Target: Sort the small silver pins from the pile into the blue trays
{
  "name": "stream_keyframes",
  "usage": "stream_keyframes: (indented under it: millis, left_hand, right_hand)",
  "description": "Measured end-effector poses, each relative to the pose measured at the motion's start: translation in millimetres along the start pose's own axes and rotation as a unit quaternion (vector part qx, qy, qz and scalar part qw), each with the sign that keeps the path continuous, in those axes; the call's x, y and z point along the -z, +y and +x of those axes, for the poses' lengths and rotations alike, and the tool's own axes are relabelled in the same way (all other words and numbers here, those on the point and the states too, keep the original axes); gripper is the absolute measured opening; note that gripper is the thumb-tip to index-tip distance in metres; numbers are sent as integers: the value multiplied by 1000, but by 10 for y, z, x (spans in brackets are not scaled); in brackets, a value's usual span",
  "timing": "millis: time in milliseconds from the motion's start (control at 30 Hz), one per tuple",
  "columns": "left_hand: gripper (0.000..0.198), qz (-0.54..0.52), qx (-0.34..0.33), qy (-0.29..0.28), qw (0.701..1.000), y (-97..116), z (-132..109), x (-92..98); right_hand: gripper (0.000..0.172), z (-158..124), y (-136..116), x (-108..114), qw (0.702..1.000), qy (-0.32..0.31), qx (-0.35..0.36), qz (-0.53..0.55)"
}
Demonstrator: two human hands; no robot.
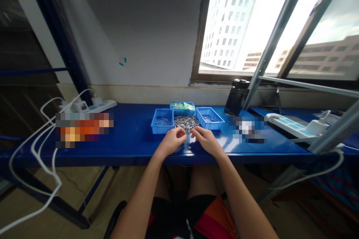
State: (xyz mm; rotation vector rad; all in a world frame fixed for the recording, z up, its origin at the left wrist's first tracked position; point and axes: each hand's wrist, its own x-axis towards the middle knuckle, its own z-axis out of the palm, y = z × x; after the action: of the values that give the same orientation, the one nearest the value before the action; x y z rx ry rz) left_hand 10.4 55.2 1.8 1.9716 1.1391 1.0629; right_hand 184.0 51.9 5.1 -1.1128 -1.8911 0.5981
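Observation:
A heap of small silvery metal screws point(186, 122) lies on the blue table between the bins. At its near left edge is my left hand point(174, 141), fingers curled and thumb close to the fingertips; whatever they hold is too small to make out. My right hand point(206, 141) is at the near right edge of the heap, with thumb and fingers drawn together in a pinch whose contents are unclear. A few screws lie in the left blue bin point(162, 129) and a few in the right blue bin point(211, 124). Behind the heap, another blue bin point(182, 112) holds greenish plastic packaging.
White power strips with plugs stand at the left point(103, 106) and right point(294, 126), with white cables point(36, 156) hanging at the left. A black container point(237, 97) stands by a metal post point(269, 48). The front table edge point(126, 160) runs beneath my forearms.

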Motion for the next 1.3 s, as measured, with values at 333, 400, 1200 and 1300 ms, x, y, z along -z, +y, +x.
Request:
stream_keyframes:
  millis: [333, 400, 1200, 1300]
  left_hand:
    - [17, -3, 9, 12, 1000, 8, -4, 13]
    - [17, -2, 7, 13, 1000, 9, -7, 14]
    - [22, 8, -2, 39, 999, -111, 18, 16]
    - [21, 11, 0, 44, 999, -100, 15, 14]
  right_hand:
    - [32, -2, 9, -9, 1000, 2, -2, 17]
    - [34, -5, -6, -7, 1000, 4, -6, 17]
    - [15, 36, 110, -21, 1000, 9, 2, 22]
    - [14, 38, 133, -33, 1000, 6, 1, 22]
